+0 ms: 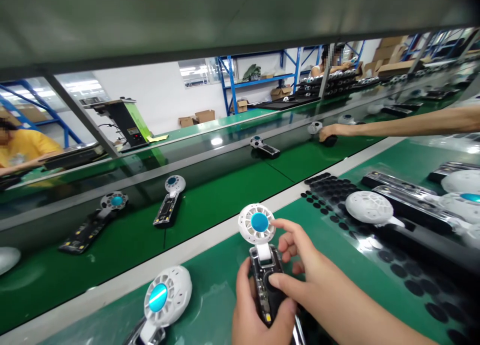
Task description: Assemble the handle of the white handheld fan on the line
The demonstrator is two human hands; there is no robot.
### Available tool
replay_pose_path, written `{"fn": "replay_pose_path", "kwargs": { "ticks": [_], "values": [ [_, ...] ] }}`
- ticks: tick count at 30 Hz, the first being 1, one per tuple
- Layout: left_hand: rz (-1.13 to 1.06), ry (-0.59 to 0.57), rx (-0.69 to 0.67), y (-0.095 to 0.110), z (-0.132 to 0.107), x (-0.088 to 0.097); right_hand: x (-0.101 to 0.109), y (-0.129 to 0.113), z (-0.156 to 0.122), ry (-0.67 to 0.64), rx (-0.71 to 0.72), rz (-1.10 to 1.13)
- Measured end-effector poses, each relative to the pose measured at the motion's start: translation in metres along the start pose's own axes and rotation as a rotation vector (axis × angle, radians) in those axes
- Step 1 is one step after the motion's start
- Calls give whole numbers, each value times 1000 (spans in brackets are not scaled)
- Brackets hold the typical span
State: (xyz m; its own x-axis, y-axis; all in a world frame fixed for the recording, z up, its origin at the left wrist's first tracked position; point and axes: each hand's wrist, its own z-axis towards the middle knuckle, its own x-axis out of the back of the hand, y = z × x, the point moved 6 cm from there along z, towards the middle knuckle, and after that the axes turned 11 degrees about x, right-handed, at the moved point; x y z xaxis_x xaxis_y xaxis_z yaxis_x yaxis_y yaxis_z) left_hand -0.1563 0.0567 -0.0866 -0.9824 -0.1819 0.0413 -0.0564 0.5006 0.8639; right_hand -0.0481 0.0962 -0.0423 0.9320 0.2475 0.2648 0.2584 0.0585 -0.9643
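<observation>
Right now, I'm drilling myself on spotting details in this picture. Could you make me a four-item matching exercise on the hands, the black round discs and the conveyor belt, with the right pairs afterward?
Column one
1. Left hand
2. Black round discs
3. Right hand
4. Conveyor belt

Column two
A. At the right rim of the white fan head
B. Green, with finished-looking and open units lying on it
C. Gripping the lower part of the fan handle
D. Spread out to the right of the hands

Right pairs: 1-C, 2-D, 3-A, 4-B
</observation>
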Motion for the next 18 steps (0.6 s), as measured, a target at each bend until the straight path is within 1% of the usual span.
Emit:
{"fn": "replay_pose_path", "kwargs": {
  "ticks": [2, 4, 6, 8, 9, 11, 13, 16, 18],
  "values": [
    [-114, -47, 27, -4, 2, 1, 4, -5, 2, -17, 26, 109],
    [-199, -104, 74, -5, 4, 1, 13, -10, 2, -14, 57, 150],
    [-241, -170, 117, -2, 4, 0, 22, -11, -1, -38, 59, 87],
    [-290, -216, 141, 6, 3, 1, 28, -8, -7, -108, 84, -58],
    [-323, -229, 146, 11, 2, 3, 28, -5, -9, -156, 119, -136],
    [-368, -227, 138, 22, 0, 8, 26, 0, -14, -250, 212, -278],
    [-369, -190, 108, 33, -2, 15, 23, 5, -15, -311, 274, -399],
    [-298, -125, 41, 47, -2, 25, 15, 5, -14, -391, 308, -571],
    [-183, -99, -20, 55, 3, 24, 9, 2, -14, -421, 332, -661]
  ]
}}
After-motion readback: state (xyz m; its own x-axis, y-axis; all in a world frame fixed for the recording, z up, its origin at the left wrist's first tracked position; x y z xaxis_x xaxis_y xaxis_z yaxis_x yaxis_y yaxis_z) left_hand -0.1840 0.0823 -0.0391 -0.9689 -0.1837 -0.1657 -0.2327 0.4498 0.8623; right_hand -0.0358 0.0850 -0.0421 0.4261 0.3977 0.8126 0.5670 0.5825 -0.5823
